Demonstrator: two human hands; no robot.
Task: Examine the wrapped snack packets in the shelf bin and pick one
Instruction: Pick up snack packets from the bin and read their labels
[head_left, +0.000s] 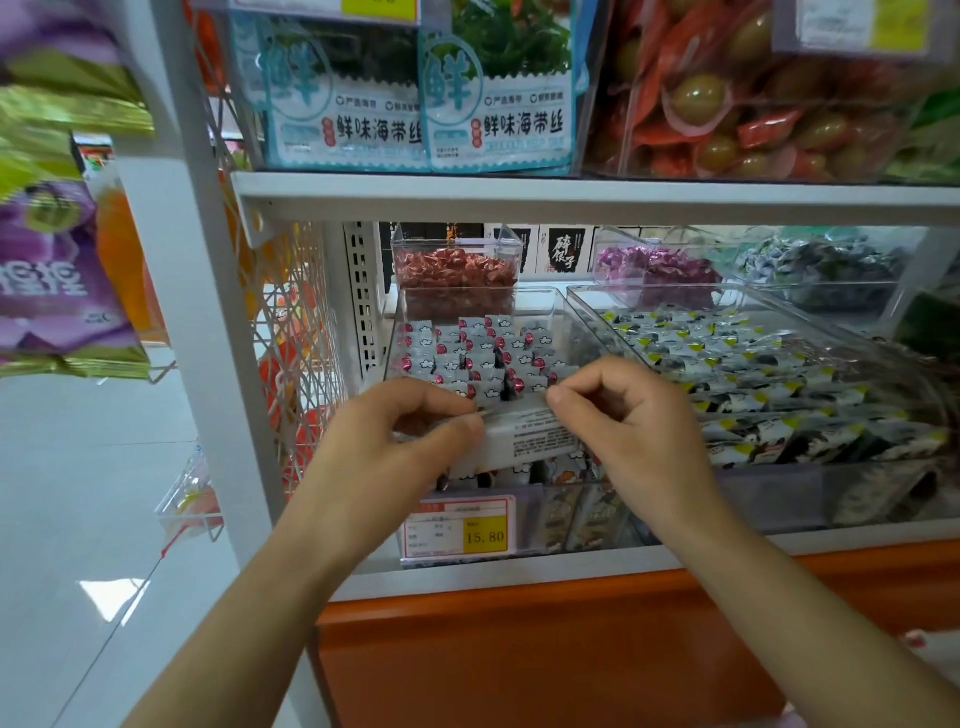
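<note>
I see one white packet (527, 439), print up, pinched between left hand (410, 434) and right hand (626, 426) over the bin's (582, 325) front edge.

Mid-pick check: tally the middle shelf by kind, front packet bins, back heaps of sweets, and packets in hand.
Front packet bins: 2 (red-dotted bin, yellow-marked bin)
Back heaps of sweets: 3 (red sweets, purple sweets, dark sweets)
Packet pinched by left hand and right hand: 1
Total: 6
</note>
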